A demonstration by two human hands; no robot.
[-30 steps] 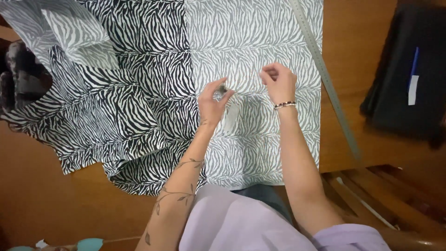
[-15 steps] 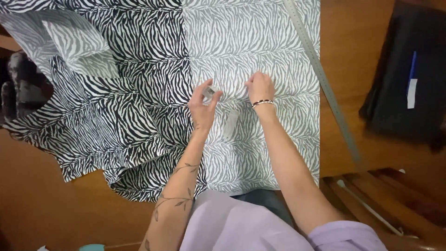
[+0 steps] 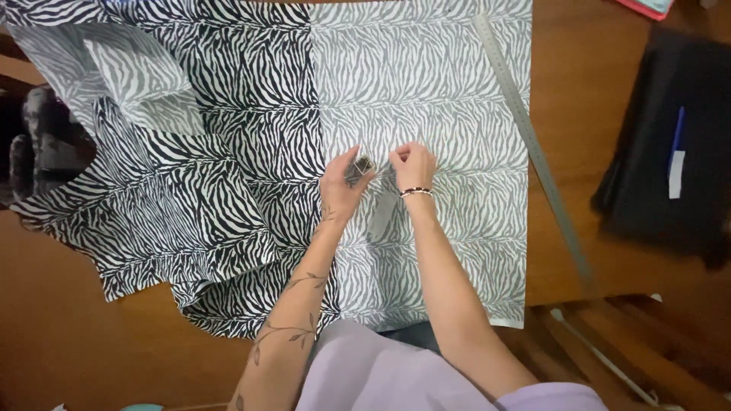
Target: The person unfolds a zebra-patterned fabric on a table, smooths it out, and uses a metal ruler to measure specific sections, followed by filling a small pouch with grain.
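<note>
Nearest the camera, a lilac garment [image 3: 396,377] covers the person's lap, and both bare forearms reach forward from it over a wooden bench [image 3: 91,350]. The left forearm carries a vine tattoo; the right wrist wears a beaded bracelet [image 3: 416,192].

The forearms end on a spread of zebra-print fabric [image 3: 426,99] that lies flat across the bench, its darker face to the left and its paler face to the right, the two meeting at a straight vertical line just left of the hands. The left hand [image 3: 344,183] rests on the fabric with its grip pinched on a small dark object [image 3: 362,164], too small to identify, held at the fingertips. The right hand [image 3: 413,165] sits just beside it, knuckles up, fingers curled down onto the pale fabric; whether that grip pinches the cloth or only presses on it cannot be told.

To the right of the hands, a long metal ruler [image 3: 533,144] lies slanted along the fabric's right edge. Farther right, well apart, a black folded cloth [image 3: 647,190] rests on the bench with a blue pen [image 3: 676,141] lying on top. At the far left, a loose cut piece of the same print [image 3: 129,68] lies on the dark side.
</note>
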